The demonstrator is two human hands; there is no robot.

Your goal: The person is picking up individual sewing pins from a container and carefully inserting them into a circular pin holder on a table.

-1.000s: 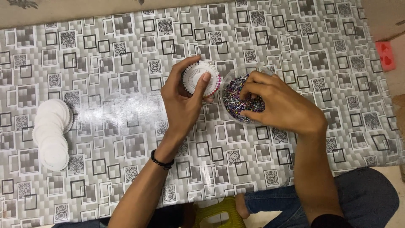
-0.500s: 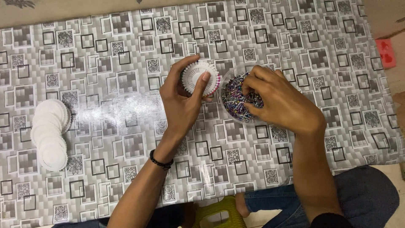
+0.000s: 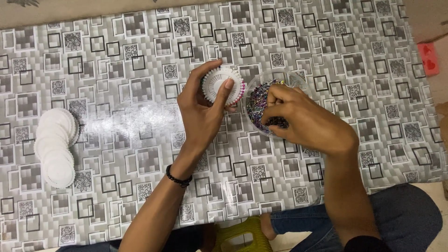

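since the earlier frames little has shifted: both hands remain over the same spot on the table, the right fingers have curled a little deeper into the dish, and the view has drifted slightly.

left hand holds one white pin wheel by its edge, thumb across the face and fingers behind; the grip is closed on the disc, which is raised just above the patterned table cover. coloured pin heads show along the right and lower rim of the wheel, while the upper left rim looks bare, so by judgement the wheel is partly filled and more slots are left.

right hand reaches into one clear round dish of loose coloured-head pins, just beside the wheel. the fingertips are pinched narrow among the pins; whether a pin is held between them cannot be told.

counts: one wheel in hand, one dish, loose pins too many and too small to count. one overlapping row of white round discs lies well apart at the left edge; about six or seven, exact number unclear. one black bracelet on the left wrist; one red object at the far right.
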